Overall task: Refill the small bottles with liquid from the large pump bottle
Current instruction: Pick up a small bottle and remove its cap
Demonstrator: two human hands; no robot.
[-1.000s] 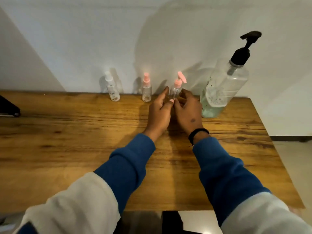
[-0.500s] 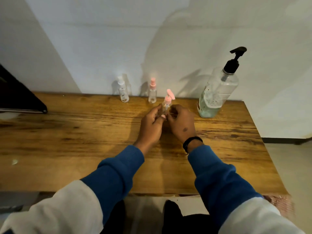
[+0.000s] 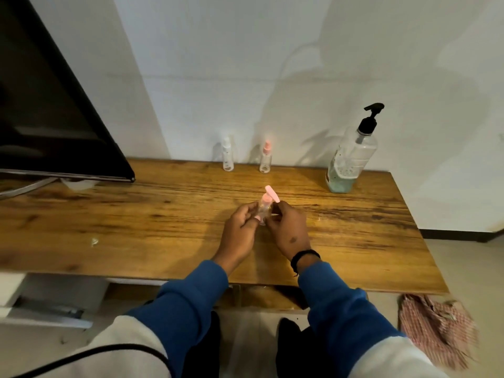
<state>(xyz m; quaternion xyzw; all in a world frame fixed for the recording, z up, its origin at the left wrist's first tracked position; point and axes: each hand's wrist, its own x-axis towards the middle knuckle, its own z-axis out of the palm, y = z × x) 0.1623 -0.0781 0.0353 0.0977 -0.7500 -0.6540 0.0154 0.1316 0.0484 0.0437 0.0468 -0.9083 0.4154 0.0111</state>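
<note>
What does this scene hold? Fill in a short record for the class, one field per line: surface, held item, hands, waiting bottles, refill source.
surface: wooden table
held item: small clear bottle with pink pump top, upright between both hands
hands: left hand and right hand both grip it
waiting bottles: white-topped bottle and pink-topped bottle, standing by the wall
refill source: large pump bottle, back right, liquid low in it

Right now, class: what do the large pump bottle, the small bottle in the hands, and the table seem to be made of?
Large pump bottle: clear glossy plastic, probably; liquid shows through; black pump. Small bottle, held by left hand and right hand: clear plastic, likely; matte pink top. Table: wood or wood-look laminate; grain streaks, slight sheen.
</note>
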